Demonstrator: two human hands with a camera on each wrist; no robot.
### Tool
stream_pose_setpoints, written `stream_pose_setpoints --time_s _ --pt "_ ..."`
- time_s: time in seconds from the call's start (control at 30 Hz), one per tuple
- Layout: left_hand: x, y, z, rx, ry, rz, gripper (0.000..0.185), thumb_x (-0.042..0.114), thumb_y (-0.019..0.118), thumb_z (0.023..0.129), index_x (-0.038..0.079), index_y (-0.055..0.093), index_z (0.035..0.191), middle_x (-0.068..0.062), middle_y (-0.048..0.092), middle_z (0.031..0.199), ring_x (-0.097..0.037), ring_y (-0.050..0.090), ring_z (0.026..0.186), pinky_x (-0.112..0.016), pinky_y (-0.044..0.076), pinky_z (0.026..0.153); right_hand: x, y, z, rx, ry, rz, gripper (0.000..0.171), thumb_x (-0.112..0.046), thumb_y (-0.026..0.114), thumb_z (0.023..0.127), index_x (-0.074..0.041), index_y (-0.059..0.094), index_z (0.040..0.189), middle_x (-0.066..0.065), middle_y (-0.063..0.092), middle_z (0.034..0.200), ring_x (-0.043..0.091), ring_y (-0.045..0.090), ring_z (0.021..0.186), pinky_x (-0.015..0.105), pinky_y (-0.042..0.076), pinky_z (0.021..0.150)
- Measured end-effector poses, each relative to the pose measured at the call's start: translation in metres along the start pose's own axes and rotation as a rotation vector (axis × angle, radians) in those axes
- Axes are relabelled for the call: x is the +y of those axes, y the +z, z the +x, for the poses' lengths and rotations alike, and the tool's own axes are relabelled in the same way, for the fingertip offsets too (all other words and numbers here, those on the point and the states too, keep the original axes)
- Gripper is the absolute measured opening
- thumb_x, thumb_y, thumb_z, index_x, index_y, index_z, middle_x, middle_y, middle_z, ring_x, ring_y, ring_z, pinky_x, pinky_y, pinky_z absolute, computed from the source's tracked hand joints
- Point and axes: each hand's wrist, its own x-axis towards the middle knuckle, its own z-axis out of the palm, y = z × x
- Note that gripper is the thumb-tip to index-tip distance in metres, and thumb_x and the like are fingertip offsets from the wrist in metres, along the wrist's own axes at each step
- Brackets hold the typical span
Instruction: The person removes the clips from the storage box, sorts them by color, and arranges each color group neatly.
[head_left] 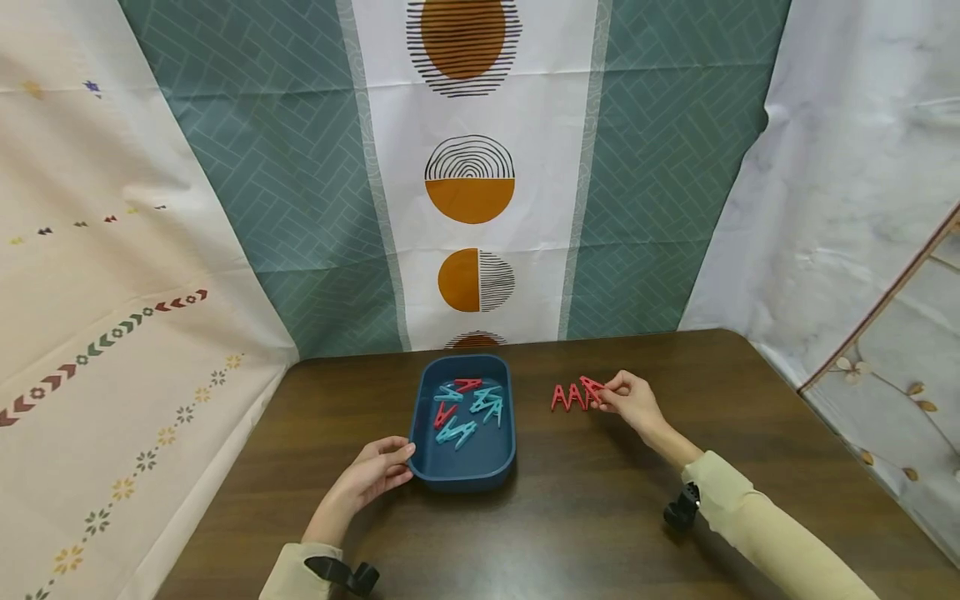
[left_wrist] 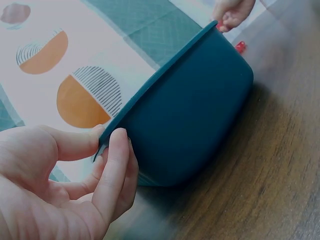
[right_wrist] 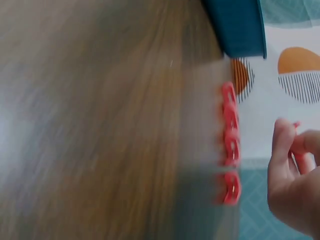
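A dark blue tray [head_left: 426, 392] sits mid-table and holds several teal clothespins [head_left: 455, 431] and red clothespins [head_left: 444, 413]. My left hand [head_left: 405, 458] pinches the tray's near-left corner. In the left wrist view the hand [left_wrist: 107, 137] has its index finger on the rim and its thumb against the tray [left_wrist: 200, 100] wall. Right of the tray, my right hand [head_left: 603, 396] pinches a red clothespin [head_left: 592, 387] just above the table, beside two red clothespins [head_left: 567, 397] standing in a row. In the blurred right wrist view the held clothespin [right_wrist: 301, 161] shows between the fingers, near the row [right_wrist: 230, 125].
The dark wooden table [head_left: 585, 517] ends at patterned cloth backdrops behind and on both sides. A black wrist strap [head_left: 681, 508] shows on the right arm and another [head_left: 345, 575] on the left. The tray's corner [right_wrist: 240, 25] lies beyond the row of clothespins.
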Motion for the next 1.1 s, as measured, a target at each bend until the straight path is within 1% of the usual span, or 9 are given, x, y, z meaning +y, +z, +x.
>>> stream_pose_setpoints --time_s 0.1,0.23,0.4,0.5,0.57,0.7,0.8,0.9,1.1 --pt "0.001 -0.001 0.001 0.007 0.000 -0.001 0.035 0.022 0.062 0.095 0.000 0.046 0.117 -0.003 0.061 0.089 -0.009 0.064 0.076 -0.021 0.057 0.073 0.002 -0.013 -0.001 0.102 0.008 -0.048 0.012 0.002 0.059 0.092 0.009 0.050 0.093 0.017 0.070 0.089 0.010 0.071 0.071 0.021 0.058 0.067" --pt "0.001 -0.003 0.001 0.003 0.003 0.005 0.035 0.022 0.061 0.096 -0.001 0.046 0.117 -0.002 0.060 0.089 -0.009 0.064 0.077 -0.021 0.057 0.075 0.006 -0.025 0.000 0.226 0.047 -0.170 0.013 -0.003 0.062 0.091 0.007 0.054 0.093 0.013 0.072 0.081 0.006 0.069 0.064 0.021 0.057 0.061" --pt "0.000 -0.004 0.000 0.008 -0.004 0.001 0.039 0.024 0.062 0.095 -0.001 0.045 0.119 -0.001 0.060 0.088 -0.009 0.065 0.077 -0.021 0.057 0.075 0.011 -0.032 0.002 0.316 0.110 -0.397 0.012 -0.009 0.065 0.087 0.001 0.059 0.089 0.003 0.071 0.066 0.005 0.064 0.056 0.020 0.050 0.053" --pt "-0.002 -0.004 0.000 0.003 -0.006 -0.002 0.041 0.026 0.062 0.095 -0.001 0.044 0.120 -0.001 0.061 0.089 -0.009 0.065 0.078 -0.021 0.057 0.075 0.015 -0.034 0.002 0.349 0.143 -0.487 0.011 -0.010 0.065 0.085 0.000 0.061 0.085 0.004 0.070 0.063 0.010 0.064 0.057 0.023 0.045 0.054" --pt "-0.003 -0.004 0.000 0.000 -0.003 -0.004 0.043 0.026 0.062 0.095 -0.002 0.044 0.122 -0.002 0.061 0.090 -0.009 0.066 0.078 -0.021 0.057 0.076 0.017 -0.036 0.002 0.362 0.160 -0.530 0.012 -0.011 0.066 0.084 -0.001 0.061 0.083 0.006 0.070 0.065 0.017 0.065 0.062 0.027 0.043 0.055" --pt "-0.006 -0.003 0.000 0.002 -0.007 -0.007 0.045 0.027 0.062 0.095 -0.003 0.044 0.123 -0.002 0.062 0.091 -0.009 0.066 0.079 -0.021 0.057 0.076 0.020 -0.041 0.002 0.354 0.193 -0.622 0.015 -0.015 0.065 0.084 -0.001 0.063 0.081 0.012 0.068 0.071 0.033 0.064 0.074 0.037 0.045 0.059" --pt "-0.006 -0.002 0.000 0.000 -0.011 -0.008 0.044 0.026 0.062 0.095 -0.002 0.044 0.123 -0.003 0.062 0.091 -0.009 0.066 0.079 -0.022 0.057 0.076 0.021 -0.044 0.001 0.333 0.224 -0.677 0.016 -0.017 0.066 0.084 -0.002 0.063 0.079 0.016 0.067 0.077 0.036 0.062 0.076 0.042 0.047 0.061" --pt "-0.005 -0.001 0.000 -0.002 -0.010 -0.005 0.042 0.026 0.062 0.095 -0.002 0.045 0.122 -0.003 0.062 0.090 -0.009 0.066 0.079 -0.022 0.057 0.076 0.018 -0.045 0.001 0.295 0.240 -0.698 0.017 -0.018 0.067 0.082 -0.002 0.064 0.078 0.017 0.067 0.083 0.036 0.062 0.078 0.044 0.048 0.062" --pt "-0.001 -0.001 0.001 0.002 -0.011 -0.003 0.042 0.026 0.063 0.094 -0.002 0.046 0.120 -0.002 0.062 0.089 -0.009 0.066 0.078 -0.022 0.057 0.076 0.011 -0.046 0.002 0.240 0.217 -0.723 0.018 -0.019 0.068 0.082 -0.001 0.069 0.082 0.019 0.069 0.089 0.041 0.062 0.087 0.051 0.048 0.072"
